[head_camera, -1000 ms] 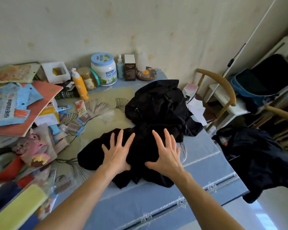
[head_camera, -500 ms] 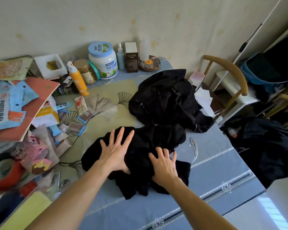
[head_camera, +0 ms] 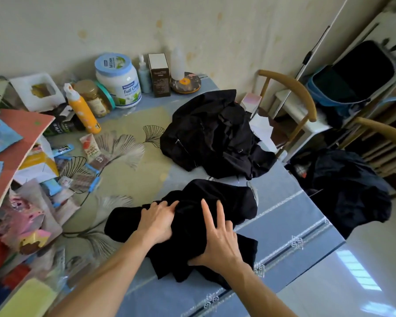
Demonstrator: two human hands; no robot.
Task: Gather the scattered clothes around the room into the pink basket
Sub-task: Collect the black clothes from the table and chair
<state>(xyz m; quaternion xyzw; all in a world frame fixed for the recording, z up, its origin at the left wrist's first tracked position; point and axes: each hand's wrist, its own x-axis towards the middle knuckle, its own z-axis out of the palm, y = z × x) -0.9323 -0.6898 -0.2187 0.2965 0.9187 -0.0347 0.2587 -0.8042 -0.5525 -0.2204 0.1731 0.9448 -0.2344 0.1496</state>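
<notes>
Grip: L hand (head_camera: 157,221) bunches crumpled black garment (head_camera: 229,202); R hand (head_camera: 220,243) flat.

Count taken.

- Black crumpled cloth garments on the blue-and-cream table (head_camera: 284,213): two, a near garment (head_camera: 237,197) and a far garment (head_camera: 210,133).
- Dark heaped garment (head_camera: 348,191) off the table's right side: one.
- Bare hands: two, the left hand (head_camera: 157,221) and the right hand (head_camera: 220,243).
- Wooden chairs with curved backrests: two, a wall-side chair (head_camera: 290,88) and a right-edge chair (head_camera: 386,131).
- Large white plastic tub with pale-blue lid (head_camera: 118,83): one.
- Orange plastic bottle with white cap (head_camera: 82,110): one.
- Glass jar with gold lid (head_camera: 90,97): one.
- Brown cardboard carton (head_camera: 158,74): one.
- Loose packets and papers: too jumbled to count.
</notes>
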